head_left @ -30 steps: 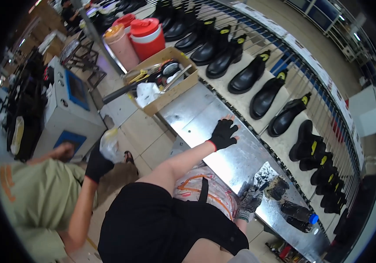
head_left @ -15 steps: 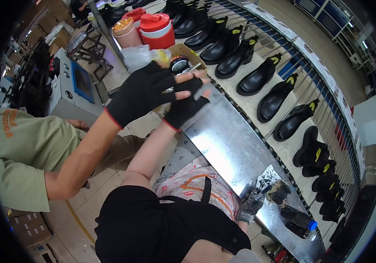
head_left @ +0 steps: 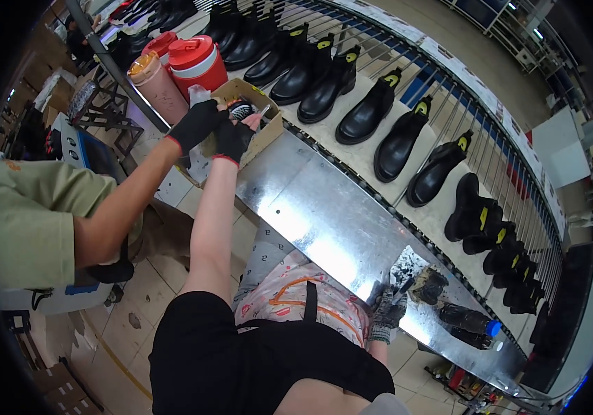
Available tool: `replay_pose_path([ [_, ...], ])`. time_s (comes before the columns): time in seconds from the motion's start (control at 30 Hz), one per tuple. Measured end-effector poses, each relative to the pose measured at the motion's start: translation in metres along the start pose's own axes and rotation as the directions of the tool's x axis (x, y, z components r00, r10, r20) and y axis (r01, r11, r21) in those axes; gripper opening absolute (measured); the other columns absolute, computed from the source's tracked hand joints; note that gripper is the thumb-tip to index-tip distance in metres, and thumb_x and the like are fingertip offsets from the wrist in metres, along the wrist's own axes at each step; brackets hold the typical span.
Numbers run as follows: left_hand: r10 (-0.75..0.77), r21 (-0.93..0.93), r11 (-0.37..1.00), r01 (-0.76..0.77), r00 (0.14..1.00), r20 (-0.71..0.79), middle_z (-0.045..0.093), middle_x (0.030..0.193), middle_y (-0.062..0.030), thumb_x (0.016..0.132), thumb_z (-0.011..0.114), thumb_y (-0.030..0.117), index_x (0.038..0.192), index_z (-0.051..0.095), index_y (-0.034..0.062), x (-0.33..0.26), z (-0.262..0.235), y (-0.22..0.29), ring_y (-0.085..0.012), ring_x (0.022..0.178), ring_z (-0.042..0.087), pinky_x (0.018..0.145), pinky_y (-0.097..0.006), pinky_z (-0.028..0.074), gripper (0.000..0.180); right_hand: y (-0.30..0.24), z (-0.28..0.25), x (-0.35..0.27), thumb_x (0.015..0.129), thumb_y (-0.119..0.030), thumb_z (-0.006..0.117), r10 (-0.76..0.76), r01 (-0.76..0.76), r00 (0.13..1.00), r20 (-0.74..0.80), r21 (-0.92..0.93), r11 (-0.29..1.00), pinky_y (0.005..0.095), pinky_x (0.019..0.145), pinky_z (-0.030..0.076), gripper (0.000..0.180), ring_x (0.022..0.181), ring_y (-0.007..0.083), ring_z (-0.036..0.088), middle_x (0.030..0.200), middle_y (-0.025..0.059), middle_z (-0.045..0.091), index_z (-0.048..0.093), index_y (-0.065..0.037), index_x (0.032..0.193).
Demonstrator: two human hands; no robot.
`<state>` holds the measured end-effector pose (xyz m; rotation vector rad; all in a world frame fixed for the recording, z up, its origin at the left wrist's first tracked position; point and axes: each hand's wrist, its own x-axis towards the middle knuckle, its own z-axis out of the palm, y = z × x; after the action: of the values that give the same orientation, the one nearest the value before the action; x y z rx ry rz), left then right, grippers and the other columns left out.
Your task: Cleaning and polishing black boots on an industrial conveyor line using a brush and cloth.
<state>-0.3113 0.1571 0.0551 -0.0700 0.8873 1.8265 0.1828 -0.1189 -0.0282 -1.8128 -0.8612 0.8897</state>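
Both gloved hands meet over the cardboard box [head_left: 255, 114] at the steel bench's [head_left: 338, 221] far-left end. The left hand [head_left: 196, 124] cups a pale object; the right hand [head_left: 233, 138] pinches a dark brush [head_left: 242, 111] just ahead.

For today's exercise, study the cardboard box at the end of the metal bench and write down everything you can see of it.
The cardboard box is small, brown and open-topped, with plain worn walls. It sits at the far left end of the shiny metal bench, just in front of a red drum. Both black-gloved hands reach into it: the left hand at its near left edge, the right hand over its middle, near a round dark brush-like item inside.
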Motion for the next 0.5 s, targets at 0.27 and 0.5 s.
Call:
replay_pose_path([
  [0.27,-0.132,0.286,0.954,0.088,0.981,0.139,0.057,0.110,-0.0302,0.085,0.036,0.071,0.116,0.041,0.0029,-0.009,-0.013,0.012,-0.0400,0.087,0.063,0.065,-0.043,0.056,0.075,-0.024,0.005,-0.007,0.089,-0.014,0.059,0.027,-0.032,0.999,0.040,0.141,0.990,0.0239,0.040,0.037,0.010,0.044,0.0096,0.048,0.061,0.0016,0.054,0.054,-0.006,0.090],
  [0.5,0.526,0.478,-0.586,-0.654,0.141,0.839,0.060,0.095,-0.0150,0.075,0.073,0.017,0.110,0.055,0.0045,-0.040,-0.022,0.039,-0.0272,0.083,0.062,0.068,-0.035,0.050,0.042,-0.013,0.007,-0.003,0.090,-0.018,0.061,-0.022,0.022,1.000,-0.002,0.067,0.997,0.0238,0.039,0.036,0.012,0.046,0.0088,0.047,0.061,-0.0004,0.053,0.054,-0.008,0.087],
])
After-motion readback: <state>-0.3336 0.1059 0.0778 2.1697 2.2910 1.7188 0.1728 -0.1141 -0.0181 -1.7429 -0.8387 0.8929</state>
